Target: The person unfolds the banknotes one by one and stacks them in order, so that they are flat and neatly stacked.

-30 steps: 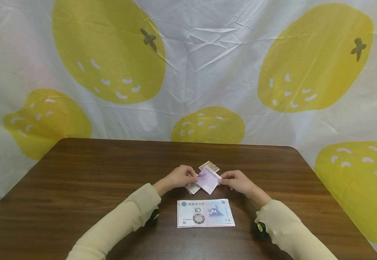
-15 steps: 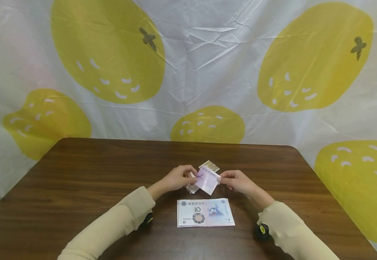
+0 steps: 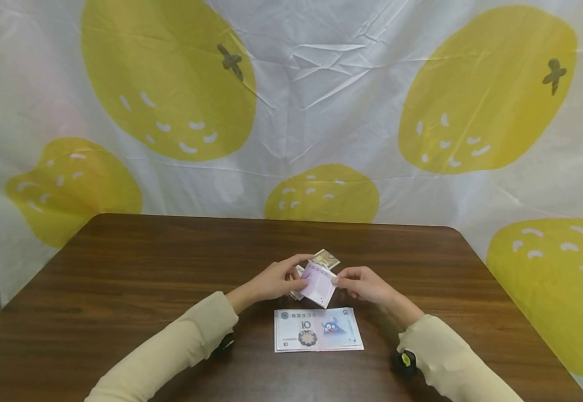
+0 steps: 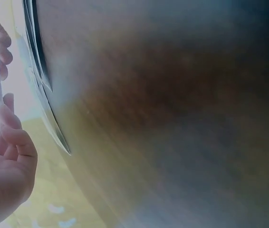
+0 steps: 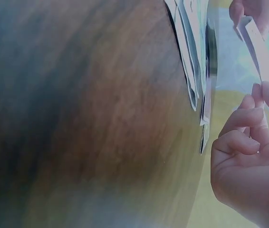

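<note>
Both hands hold a folded purple play banknote [image 3: 319, 286] above the table, tilted cornerwise in the head view. The left hand [image 3: 273, 280] pinches its left side, thumb on the front and index finger reaching toward its top corner. Along the right edge, the right hand [image 3: 368, 287] grips it between thumb and fingers. In the right wrist view the note [image 5: 259, 50] appears edge-on as a folded strip, with the right hand [image 5: 248, 152] below it. Other folded notes lie behind: a brownish one [image 3: 326, 258] and a pale one [image 3: 295, 295], partly covered by the left hand and purple note.
Nearer the person lies a flat stack of play banknotes [image 3: 318, 329], a 10 note on top. The dark brown wooden table [image 3: 171, 251] ends at a hanging white cloth [image 3: 311, 111] printed with yellow fruit.
The purple note has come slightly toward the person and turned a little. The left hand has shifted its grip, its index finger now stretched farther along the note; the right hand has moved slightly left.
</note>
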Available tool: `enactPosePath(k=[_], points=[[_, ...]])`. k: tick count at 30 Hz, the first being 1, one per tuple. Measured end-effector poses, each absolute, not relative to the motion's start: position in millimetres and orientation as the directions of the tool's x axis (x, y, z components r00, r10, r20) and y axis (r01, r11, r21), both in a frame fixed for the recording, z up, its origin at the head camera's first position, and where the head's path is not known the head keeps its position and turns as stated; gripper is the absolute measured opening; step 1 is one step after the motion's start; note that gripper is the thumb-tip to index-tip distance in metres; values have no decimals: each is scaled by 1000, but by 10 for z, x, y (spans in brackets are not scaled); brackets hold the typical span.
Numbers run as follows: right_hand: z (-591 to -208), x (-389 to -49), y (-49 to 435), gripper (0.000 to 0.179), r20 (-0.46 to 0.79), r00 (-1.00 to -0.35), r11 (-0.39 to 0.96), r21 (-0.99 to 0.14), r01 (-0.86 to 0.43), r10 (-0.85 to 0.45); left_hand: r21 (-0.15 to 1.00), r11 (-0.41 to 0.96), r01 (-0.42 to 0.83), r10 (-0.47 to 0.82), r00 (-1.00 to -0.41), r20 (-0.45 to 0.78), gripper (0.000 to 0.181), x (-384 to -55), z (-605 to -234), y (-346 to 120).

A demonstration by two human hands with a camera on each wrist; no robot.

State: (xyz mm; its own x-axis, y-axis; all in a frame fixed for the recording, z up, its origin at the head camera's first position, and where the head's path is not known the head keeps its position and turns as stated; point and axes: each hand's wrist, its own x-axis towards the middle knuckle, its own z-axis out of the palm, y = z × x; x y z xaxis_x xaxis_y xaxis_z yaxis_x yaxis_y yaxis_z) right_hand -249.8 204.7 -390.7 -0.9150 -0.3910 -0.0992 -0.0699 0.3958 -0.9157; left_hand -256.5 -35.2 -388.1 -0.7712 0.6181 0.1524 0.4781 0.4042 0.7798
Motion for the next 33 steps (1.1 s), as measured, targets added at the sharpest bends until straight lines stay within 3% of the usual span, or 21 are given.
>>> enactPosePath(k=[7, 16, 22, 27, 33], points=[[-3886, -2468, 2019, 21, -106, -902, 380, -923, -69, -420, 696, 399, 597, 642, -724, 253, 39, -2566, -3899, -347], [-3912, -2447, 1987, 20, -98, -885, 363, -928, -84, -456, 677, 429, 598, 558, -764, 323, 13, -2546, -3877, -339], [-3916, -2426, 1967, 22, -76, -883, 340, -935, -97, -463, 774, 357, 523, 579, -774, 257, 8, -2567, -3858, -362], [-3920, -2419, 1965, 22, -60, -889, 331, -938, -105, -453, 878, 279, 389, 605, -781, 154, 11, -2570, -3850, -392], [-3901, -2397, 1965, 22, -68, -908, 323, -943, -77, -414, 922, 258, 290, 605, -792, 80, 15, -2561, -3839, -425]])
